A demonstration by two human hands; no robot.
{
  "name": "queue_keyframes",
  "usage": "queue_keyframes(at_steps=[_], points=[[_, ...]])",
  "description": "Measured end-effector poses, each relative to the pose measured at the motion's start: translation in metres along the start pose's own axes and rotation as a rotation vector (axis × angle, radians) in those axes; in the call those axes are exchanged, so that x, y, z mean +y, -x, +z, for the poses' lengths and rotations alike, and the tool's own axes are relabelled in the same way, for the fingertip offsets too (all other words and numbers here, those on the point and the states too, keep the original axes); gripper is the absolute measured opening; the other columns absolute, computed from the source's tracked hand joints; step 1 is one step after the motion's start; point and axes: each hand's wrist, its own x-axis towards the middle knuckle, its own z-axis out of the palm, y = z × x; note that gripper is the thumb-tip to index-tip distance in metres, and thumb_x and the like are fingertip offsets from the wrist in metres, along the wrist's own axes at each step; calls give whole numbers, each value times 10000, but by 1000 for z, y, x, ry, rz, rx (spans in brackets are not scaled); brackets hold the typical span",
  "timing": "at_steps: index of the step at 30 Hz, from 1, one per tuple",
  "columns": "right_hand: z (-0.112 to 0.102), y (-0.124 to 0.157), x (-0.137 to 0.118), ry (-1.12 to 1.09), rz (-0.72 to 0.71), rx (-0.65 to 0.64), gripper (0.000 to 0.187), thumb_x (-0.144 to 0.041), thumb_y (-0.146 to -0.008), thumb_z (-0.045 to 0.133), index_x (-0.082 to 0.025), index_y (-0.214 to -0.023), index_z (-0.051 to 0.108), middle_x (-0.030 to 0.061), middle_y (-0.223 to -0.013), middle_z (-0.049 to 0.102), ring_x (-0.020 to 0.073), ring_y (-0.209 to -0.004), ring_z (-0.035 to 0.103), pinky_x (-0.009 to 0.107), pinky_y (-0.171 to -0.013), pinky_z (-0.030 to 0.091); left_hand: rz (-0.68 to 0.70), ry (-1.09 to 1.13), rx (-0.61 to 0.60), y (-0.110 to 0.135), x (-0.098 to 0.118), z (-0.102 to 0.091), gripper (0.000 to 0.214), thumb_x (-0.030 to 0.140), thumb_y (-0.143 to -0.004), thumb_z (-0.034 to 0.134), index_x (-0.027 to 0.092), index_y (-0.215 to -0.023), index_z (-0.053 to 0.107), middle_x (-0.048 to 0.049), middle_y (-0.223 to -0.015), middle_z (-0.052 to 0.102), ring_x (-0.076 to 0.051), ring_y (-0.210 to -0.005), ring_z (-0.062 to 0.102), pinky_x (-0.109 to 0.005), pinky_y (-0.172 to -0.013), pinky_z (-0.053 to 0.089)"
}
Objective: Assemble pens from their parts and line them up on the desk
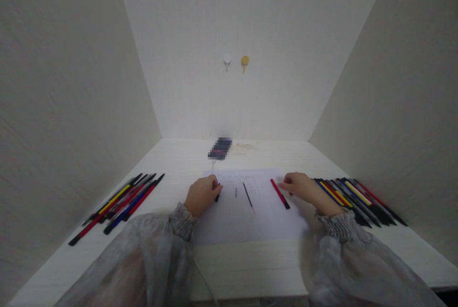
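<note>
Red and black, a pen barrel [279, 194] lies slantwise on white paper [243, 228] near a slim dark refill [247, 195]. The left hand [202, 194] pinches a small black part [217, 197]; the right hand [297, 185] curls beside the barrel, contents unclear.

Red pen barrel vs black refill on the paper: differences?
Colour: the red pen barrel is mostly red, black at one end; black refill mostly dark. Thickness: barrel wider, refill thinner. Position: barrel beside the right hand, refill farther left. Both lie on the paper, slanting similarly.
</note>
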Motion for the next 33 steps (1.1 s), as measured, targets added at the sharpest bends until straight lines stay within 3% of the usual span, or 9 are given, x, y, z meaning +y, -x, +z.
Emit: queue_keyframes(at_steps=[4, 7, 15, 20, 25, 33], points=[[-10, -1, 4, -118, 84, 426, 324, -401, -738, 402, -168, -560, 541, 12, -492, 538, 122, -493, 481, 218, -482, 288, -37, 8, 157, 0, -2, -4, 241, 371, -798, 360, 192, -788, 521, -19, -728, 600, -142, -681, 544, -239, -598, 357], [-8, 0, 1, -177, 94, 557, 332, -412, -738, 395, -169, -549, 519, -4, -469, 495, 112, -468, 449, 212, -471, 280, -65, 22, 225, -1, -5, -7, 251, 379, -803, 350, 196, -776, 520, -9, -697, 596, -141, -668, 543, -238, -600, 352], [20, -1, -20, -223, -49, 461, 322, -395, -754, 373, -174, -568, 516, -1, -500, 515, 114, -483, 454, 210, -478, 286, -115, 95, 217, -2, -9, -5, 283, 435, -774, 380, 206, -736, 542, 1, -687, 597, -137, -653, 537, -229, -551, 324], [30, -3, -43, -255, -125, 432, 306, -385, -770, 379, -171, -626, 544, 1, -542, 545, 113, -507, 477, 204, -496, 300, -192, 69, 296, -2, -8, -10, 438, 539, -779, 276, 200, -698, 542, -13, -652, 585, -148, -624, 517, -235, -525, 288], [38, -2, -75, -211, -200, 333, 268, -347, -781, 399, -171, -713, 588, 15, -618, 594, 120, -571, 515, 204, -534, 317, -217, 64, 356, -3, -10, -12, 484, 533, -797, 221, 190, -689, 544, -19, -624, 574, -143, -579, 505, -234, -505, 265], [55, 3, -111, 64, -276, 121, 226, -332, -726, 482, -141, -732, 602, 93, -772, 618, 164, -710, 539, 248, -615, 335, -26, 193, 250, -1, 4, -7, 286, 433, -734, 444, 184, -671, 571, -12, -679, 583, -136, -633, 514, -233, -557, 317]])
